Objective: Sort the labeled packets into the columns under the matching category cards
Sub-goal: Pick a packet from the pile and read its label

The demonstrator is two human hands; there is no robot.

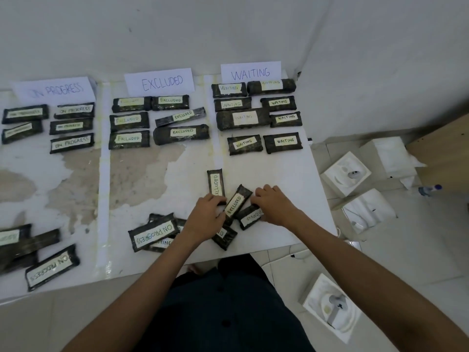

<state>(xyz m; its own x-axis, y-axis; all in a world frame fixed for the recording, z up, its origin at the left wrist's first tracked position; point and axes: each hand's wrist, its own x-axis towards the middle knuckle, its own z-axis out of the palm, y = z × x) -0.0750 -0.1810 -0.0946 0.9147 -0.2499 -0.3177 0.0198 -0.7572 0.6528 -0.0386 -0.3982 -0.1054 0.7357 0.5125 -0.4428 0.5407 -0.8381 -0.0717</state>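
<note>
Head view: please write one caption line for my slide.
Both hands, left hand and right hand, reach into unsorted packets below three category cards.

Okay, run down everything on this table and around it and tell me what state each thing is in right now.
ON PROGRESS card: five packets beneath.
EXCLUDED card: six packets beneath.
WAITING card: eight packets beneath.
Upright EXCLUDED packet: unsorted, left hand touching its lower end.
Tilted EXCLUDED packet: unsorted, lying between the hands.
Packet under right hand: label partly covered.
ON PROGRESS packet: unsorted, on a pile.
White boxes on the floor: open.
</note>
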